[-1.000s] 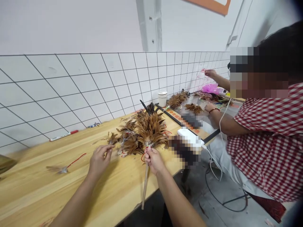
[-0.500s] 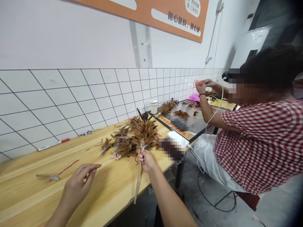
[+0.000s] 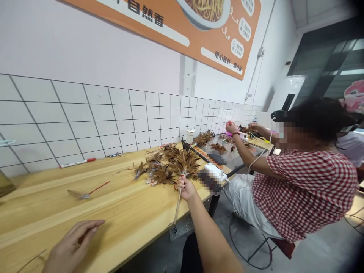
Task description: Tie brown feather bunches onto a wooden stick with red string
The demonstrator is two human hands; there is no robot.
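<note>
My right hand [image 3: 186,188] grips a thin wooden stick [image 3: 178,206] just below a fan of brown-and-black feathers [image 3: 184,164], where red thread shows around the bundle. More loose brown feathers [image 3: 155,167] lie in a heap on the pine table [image 3: 119,223] behind it. My left hand [image 3: 72,244] is at the table's near side with its fingers apart and holds nothing. The nearest thing to it is a single feather on red wire [image 3: 82,195], some way up the table.
A person in a red-checked shirt [image 3: 304,185] sits to the right, hands raised at a second table. A white power adapter [image 3: 214,171], a marker [image 3: 76,163] and a paper cup [image 3: 190,135] stand along the table. Several feather bunches [image 3: 202,139] lie further along. Tiled wall behind.
My left hand has drawn back toward me, away from the feathers. My right hand stays on the stick. The view has tilted up and widened, showing more of the orange poster.
</note>
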